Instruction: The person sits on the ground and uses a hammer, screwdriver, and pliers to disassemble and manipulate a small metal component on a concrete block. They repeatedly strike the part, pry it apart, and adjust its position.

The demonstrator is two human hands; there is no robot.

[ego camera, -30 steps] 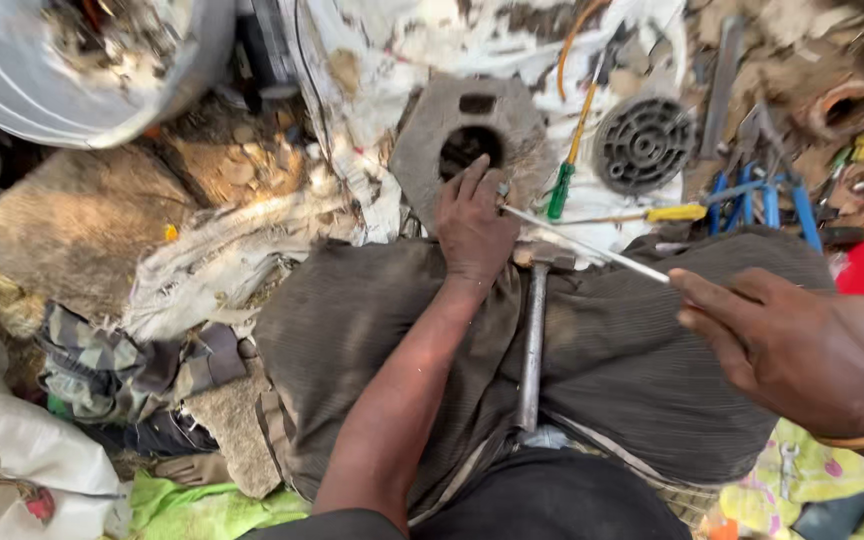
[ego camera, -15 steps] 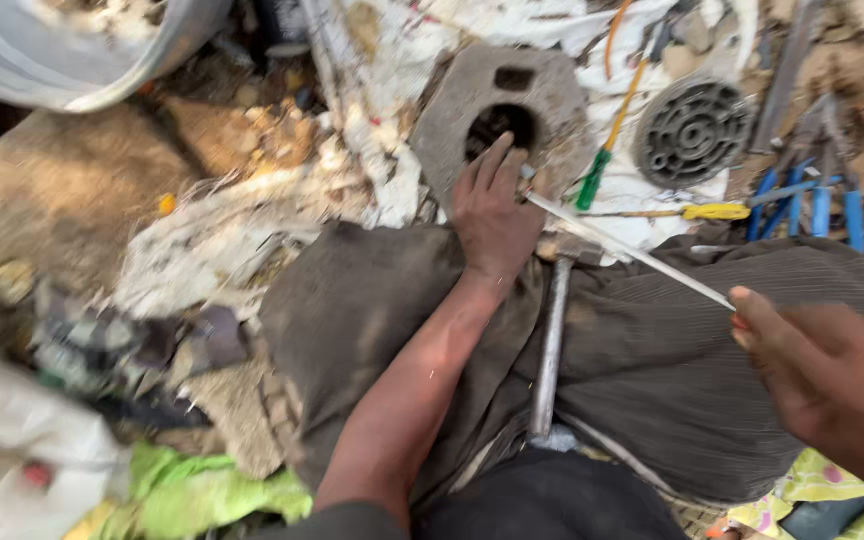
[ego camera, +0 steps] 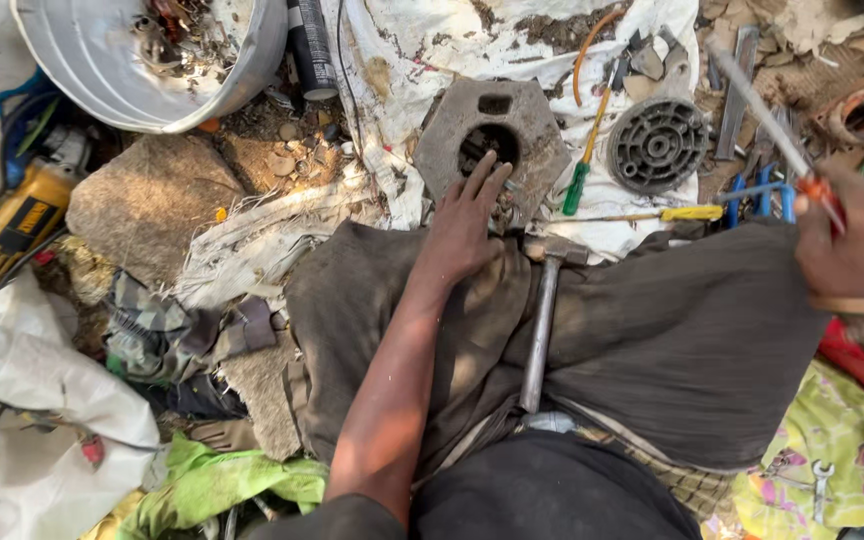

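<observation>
Fingers (ego camera: 480,183) of my left hand (ego camera: 462,228) lie spread flat, their tips resting on the lower edge of the grey hexagonal metal plate (ego camera: 492,140), right at the rim of its round central hole. That plate sits on the dirty white sheet (ego camera: 422,60) spread over the ground, just beyond the brown cloth (ego camera: 672,340) draped over my lap. My left forearm runs down across that cloth towards me.

My right hand (ego camera: 857,245) is up at the right edge of view, its fingers (ego camera: 832,215) curled tight around the orange handle of a thin steel rod (ego camera: 762,105), which slants up and away to the left over the clutter.

On the cloth, just right of my left wrist, lies a steel hammer (ego camera: 542,320), head away from me, handle pointing back at my body. Beyond it, on the sheet, I see a yellow-handled screwdriver (ego camera: 677,213) lying crosswise and a green-handled screwdriver (ego camera: 577,185) slanting up beside the plate. A dark round slotted disc (ego camera: 657,145) sits to the right of them. Far left, a yellow power drill (ego camera: 17,225) rests near a flat stone (ego camera: 152,205), and a grey metal basin (ego camera: 142,60) holding scrap sits at the top left.
</observation>
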